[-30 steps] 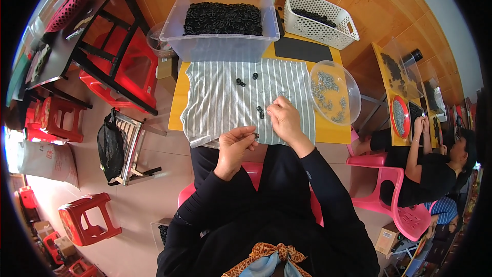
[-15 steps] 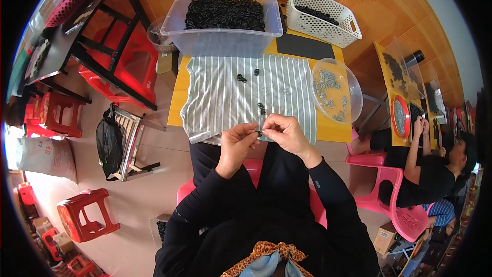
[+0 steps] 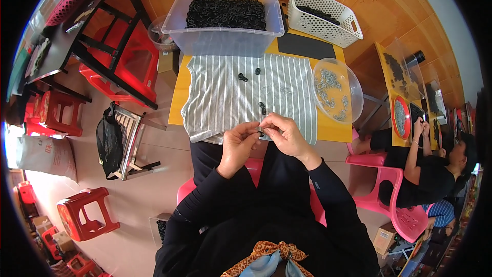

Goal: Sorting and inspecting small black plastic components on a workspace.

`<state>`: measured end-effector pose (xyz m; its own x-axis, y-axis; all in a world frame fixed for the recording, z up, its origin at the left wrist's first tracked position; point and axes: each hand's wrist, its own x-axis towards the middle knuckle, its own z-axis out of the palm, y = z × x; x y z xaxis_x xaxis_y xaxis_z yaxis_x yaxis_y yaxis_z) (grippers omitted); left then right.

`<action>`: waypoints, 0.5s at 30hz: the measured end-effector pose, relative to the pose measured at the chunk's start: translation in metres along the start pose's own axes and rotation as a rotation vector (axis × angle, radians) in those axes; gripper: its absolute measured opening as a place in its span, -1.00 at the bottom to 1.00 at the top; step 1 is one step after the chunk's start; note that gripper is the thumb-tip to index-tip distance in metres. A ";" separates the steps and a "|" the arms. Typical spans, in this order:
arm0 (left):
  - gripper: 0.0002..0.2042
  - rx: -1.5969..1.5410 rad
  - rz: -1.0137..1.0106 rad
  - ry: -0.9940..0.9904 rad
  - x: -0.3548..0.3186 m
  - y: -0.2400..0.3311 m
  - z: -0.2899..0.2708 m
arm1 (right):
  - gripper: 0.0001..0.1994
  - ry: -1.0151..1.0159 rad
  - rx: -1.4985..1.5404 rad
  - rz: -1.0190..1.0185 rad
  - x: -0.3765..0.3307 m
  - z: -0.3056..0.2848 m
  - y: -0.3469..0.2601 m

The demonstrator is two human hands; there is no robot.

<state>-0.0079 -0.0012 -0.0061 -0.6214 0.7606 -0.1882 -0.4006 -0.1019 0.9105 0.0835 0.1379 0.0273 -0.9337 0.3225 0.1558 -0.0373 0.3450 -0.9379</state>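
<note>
My left hand (image 3: 238,146) is at the near edge of the table, its fingers pinching a small black plastic part (image 3: 262,134). Right up against it, my right hand (image 3: 288,137) is closed in a pinch; whatever is between its fingertips is too small to tell. Beyond my fingers, on a grey-and-white striped cloth (image 3: 215,97), lie several loose black parts (image 3: 242,77), the closest just past my right fingertips. A few thin silver pieces (image 3: 285,91) are scattered on the cloth. A round clear tray (image 3: 357,103) with small silver metal pieces stands at the cloth's right.
A clear tub (image 3: 225,42) full of black parts stands at the table's back, beside a white perforated basket (image 3: 328,26). To the left are a folding chair (image 3: 134,138) with a black bag and a red stool (image 3: 89,215). A co-worker (image 3: 435,174) sits at another table on the right.
My right fingers have shifted slightly at the black part, which now shows a little lower between the hands. The things on the table have stayed in place.
</note>
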 end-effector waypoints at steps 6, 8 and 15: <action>-0.74 0.033 0.019 -0.006 -0.001 -0.004 -0.002 | -0.79 -0.040 -0.088 -0.013 0.001 -0.002 -0.003; -0.73 0.039 0.017 -0.019 -0.001 -0.004 -0.002 | -0.77 -0.062 -0.151 -0.057 0.003 -0.003 -0.006; -0.71 0.075 0.072 0.019 -0.004 -0.003 0.004 | -0.71 -0.123 -0.373 -0.299 0.012 -0.002 -0.003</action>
<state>-0.0022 -0.0014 -0.0066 -0.6599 0.7405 -0.1273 -0.3034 -0.1076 0.9468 0.0735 0.1427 0.0330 -0.9374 0.0623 0.3426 -0.2014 0.7056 -0.6794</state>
